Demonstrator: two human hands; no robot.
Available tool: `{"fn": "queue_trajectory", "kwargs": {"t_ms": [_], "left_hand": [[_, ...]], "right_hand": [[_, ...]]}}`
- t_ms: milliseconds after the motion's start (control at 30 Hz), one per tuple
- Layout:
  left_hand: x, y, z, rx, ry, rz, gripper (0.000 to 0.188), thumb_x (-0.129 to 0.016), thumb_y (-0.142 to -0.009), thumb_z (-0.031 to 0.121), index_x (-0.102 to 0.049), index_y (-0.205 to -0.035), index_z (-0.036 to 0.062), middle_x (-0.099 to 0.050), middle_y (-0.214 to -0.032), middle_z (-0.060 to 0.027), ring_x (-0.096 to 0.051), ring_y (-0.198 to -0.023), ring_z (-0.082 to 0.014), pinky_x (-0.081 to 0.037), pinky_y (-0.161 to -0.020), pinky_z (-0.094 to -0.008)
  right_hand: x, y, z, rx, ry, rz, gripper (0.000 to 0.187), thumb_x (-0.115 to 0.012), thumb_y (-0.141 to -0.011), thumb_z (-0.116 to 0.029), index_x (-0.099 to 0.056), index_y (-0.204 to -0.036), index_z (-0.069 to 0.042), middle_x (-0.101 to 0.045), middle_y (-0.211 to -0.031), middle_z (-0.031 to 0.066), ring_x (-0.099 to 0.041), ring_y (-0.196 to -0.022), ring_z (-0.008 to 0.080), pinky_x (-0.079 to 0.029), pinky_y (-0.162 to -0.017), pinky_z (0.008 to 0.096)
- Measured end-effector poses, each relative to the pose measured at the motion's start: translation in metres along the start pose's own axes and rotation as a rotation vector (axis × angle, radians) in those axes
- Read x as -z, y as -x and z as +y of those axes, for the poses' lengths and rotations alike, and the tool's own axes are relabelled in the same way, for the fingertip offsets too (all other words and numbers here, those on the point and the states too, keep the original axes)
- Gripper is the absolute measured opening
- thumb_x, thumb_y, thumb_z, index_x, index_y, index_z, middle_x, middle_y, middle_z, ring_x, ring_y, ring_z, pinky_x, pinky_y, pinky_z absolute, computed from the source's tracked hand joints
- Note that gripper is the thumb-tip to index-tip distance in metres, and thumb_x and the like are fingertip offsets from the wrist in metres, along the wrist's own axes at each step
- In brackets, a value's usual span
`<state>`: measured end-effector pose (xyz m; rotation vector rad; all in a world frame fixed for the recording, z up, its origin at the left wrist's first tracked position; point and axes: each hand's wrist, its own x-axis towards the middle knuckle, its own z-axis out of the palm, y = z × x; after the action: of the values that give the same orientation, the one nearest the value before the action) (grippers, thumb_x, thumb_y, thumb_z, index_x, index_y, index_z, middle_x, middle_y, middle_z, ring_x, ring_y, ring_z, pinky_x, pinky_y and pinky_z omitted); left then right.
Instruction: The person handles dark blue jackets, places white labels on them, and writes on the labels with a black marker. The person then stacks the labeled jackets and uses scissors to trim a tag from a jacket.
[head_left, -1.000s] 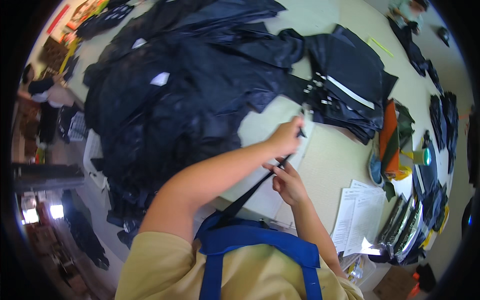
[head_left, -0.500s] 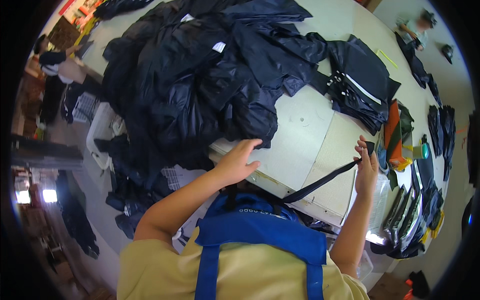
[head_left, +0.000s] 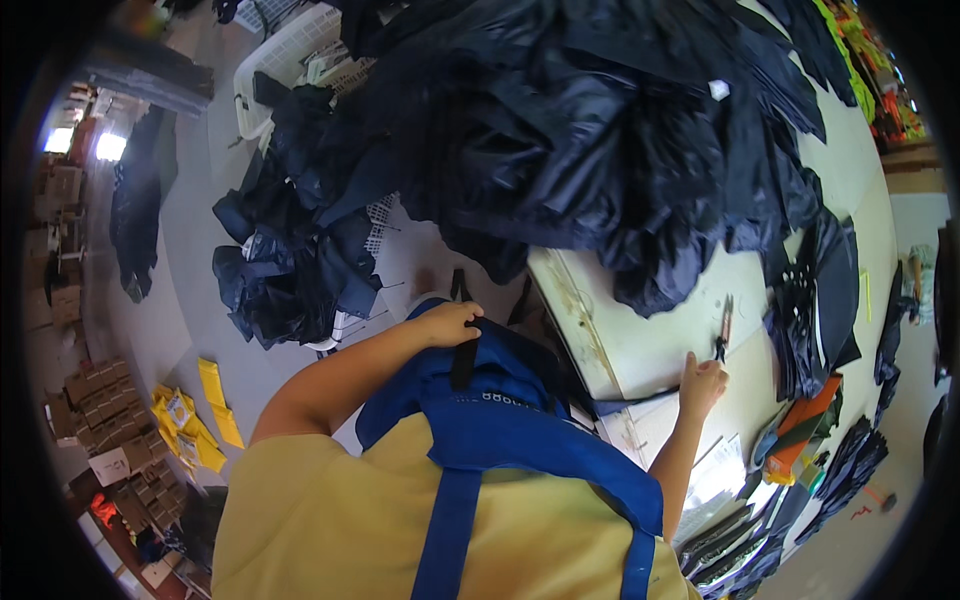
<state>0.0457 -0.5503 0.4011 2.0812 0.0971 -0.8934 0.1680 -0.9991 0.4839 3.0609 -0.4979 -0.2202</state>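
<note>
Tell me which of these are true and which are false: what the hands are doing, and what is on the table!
1. The left hand grips a black strap at the front of the blue apron. True.
2. The right hand is raised high above the table. False: it rests on the pale table, on the far end of a black strap.
3. A small pair of snips lies on the table just beyond the right hand. True.
4. The big heap of fabric on the table is bright red. False: it is black.
5. A white plastic basket stands on the floor beside the table. True.
</note>
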Motion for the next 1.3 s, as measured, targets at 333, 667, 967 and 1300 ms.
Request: {"fn": "queue_trajectory", "kwargs": {"t_ms": [333,667,967,1300], "left_hand": [[0.032,-0.027,-0.235,0.193,-0.125,0.156,0.048,-0.061,-0.083,0.028,-0.053,-0.124,0.0042,-0.055,-0.124,-0.0207,-0.052,-0.115,-0.0377,-0.042,-0.097,-0.0431],[-0.011,0.041,-0.31,0.229,-0.28,0.398,0.047,-0.07,-0.072,0.036,-0.061,-0.114,0.018,-0.045,-0.133,-0.0106,-0.038,-0.123,-0.0329,-0.032,-0.097,-0.0506],[-0.011,0.05,-0.316,0.26,-0.308,0.416,0.047,-0.071,-0.069,0.037,-0.061,-0.113,0.0208,-0.045,-0.131,-0.009,-0.039,-0.121,-0.0326,-0.031,-0.097,-0.0497],[0.026,-0.063,-0.306,0.108,-0.283,0.484,0.087,-0.074,-0.067,0.042,-0.038,-0.136,0.0033,-0.037,-0.136,-0.0253,-0.035,-0.124,-0.0433,-0.028,-0.102,-0.0547]], "right_hand": [[-0.03,0.157,-0.246,0.867,-0.585,-0.639,0.018,-0.06,-0.085,-0.008,-0.065,-0.101,-0.003,-0.065,-0.1,0.0201,-0.062,-0.092,0.0357,-0.047,-0.087,0.0387],[-0.363,-0.074,-0.422,0.161,-0.248,-0.507,0.037,-0.051,-0.095,-0.024,-0.055,-0.121,0.002,-0.063,-0.111,0.0152,-0.061,-0.1,0.0266,-0.049,-0.085,0.0355],[-0.389,-0.15,-0.472,0.156,-0.301,-0.368,0.04,-0.049,-0.096,-0.026,-0.052,-0.126,0.001,-0.06,-0.118,0.0153,-0.059,-0.106,0.0263,-0.047,-0.089,0.0354],[-0.315,-0.01,-0.348,0.248,-0.697,-0.642,0.042,-0.046,-0.099,-0.027,-0.048,-0.131,0.0,-0.056,-0.126,0.0155,-0.056,-0.112,0.026,-0.045,-0.094,0.0353]]}}
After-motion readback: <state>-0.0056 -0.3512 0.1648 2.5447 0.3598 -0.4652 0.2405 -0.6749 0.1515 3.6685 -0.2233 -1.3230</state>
